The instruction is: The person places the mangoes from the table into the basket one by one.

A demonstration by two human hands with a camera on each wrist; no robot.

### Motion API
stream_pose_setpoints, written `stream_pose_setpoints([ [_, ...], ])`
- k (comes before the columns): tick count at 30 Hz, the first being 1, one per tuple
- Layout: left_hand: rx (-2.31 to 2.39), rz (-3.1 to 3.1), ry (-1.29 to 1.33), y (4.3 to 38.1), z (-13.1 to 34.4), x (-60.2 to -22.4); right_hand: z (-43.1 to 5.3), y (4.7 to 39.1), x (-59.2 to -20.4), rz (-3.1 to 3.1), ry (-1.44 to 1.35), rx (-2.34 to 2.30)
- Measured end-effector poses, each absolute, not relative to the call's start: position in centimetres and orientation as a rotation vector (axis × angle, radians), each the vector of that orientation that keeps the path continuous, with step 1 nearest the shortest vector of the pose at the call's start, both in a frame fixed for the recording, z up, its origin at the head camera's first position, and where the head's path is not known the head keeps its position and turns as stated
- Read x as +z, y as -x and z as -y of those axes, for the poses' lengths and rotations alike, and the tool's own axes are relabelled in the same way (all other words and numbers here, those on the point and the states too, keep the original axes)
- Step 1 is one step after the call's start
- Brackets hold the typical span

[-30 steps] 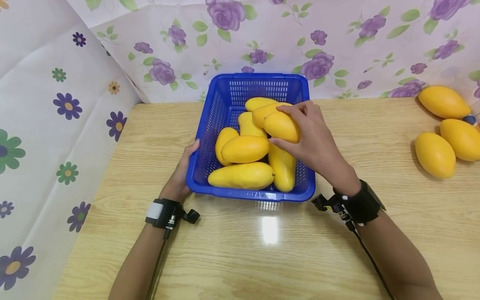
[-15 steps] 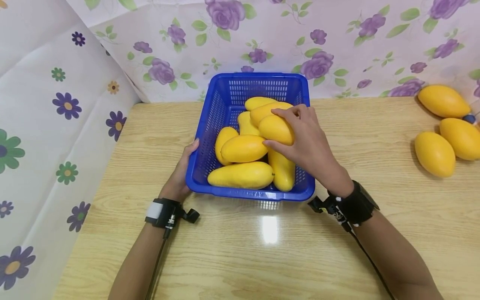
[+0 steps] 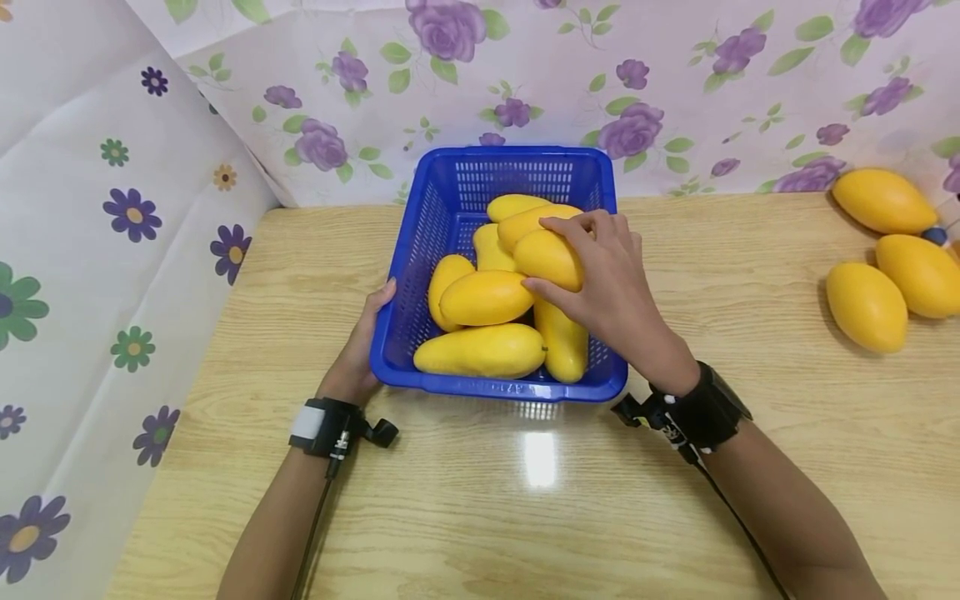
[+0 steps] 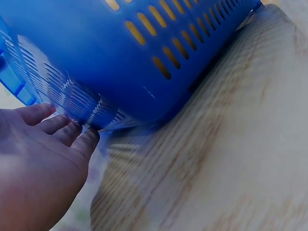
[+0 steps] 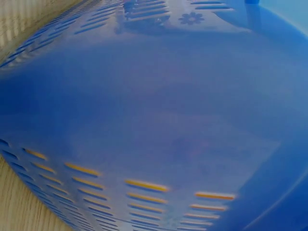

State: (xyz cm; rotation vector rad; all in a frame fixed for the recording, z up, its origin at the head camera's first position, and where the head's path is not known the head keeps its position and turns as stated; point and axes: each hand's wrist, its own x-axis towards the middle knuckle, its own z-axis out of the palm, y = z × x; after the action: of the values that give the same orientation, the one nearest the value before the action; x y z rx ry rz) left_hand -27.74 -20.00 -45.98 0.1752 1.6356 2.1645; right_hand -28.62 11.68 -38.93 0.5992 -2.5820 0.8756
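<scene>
A blue plastic basket (image 3: pixel 499 387) with slotted walls stands on the table, holding several yellow fruits. My right hand (image 3: pixel 615 287) pinches a yellow mango (image 3: pixel 547 259) between thumb and fingers, inside the basket at its right side. That mango overlaps another yellow fruit (image 3: pixel 528 223) behind it. A mango (image 3: pixel 486 297) and a long yellow fruit (image 3: pixel 480 351) lie in front and to the left. My left hand (image 3: pixel 360 350) rests against the basket's left side, thumb at the rim. In the left wrist view its fingers (image 4: pixel 61 129) touch the outer wall. The right wrist view holds mostly basket wall (image 5: pixel 159 106).
Three yellow mangoes (image 3: pixel 866 307) lie on the wooden table (image 3: pixel 712 275) at the far right, near a small dark blue object (image 3: pixel 934 236). Behind the table hangs a purple-flowered sheet (image 3: pixel 525 75); another flowered sheet (image 3: pixel 67 250) covers the left side.
My right hand has moved slightly left and down with the mango, then almost stopped. My left hand stays at the basket's side, and the basket keeps its place.
</scene>
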Motion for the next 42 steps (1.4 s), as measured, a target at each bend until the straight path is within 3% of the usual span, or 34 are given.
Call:
stream_pose_setpoints([
  [42,2.145,-1.663,-0.156,27.2,19.7,-45.1,-12.8,28.1,-37.5,2.558,-0.602,0.894],
])
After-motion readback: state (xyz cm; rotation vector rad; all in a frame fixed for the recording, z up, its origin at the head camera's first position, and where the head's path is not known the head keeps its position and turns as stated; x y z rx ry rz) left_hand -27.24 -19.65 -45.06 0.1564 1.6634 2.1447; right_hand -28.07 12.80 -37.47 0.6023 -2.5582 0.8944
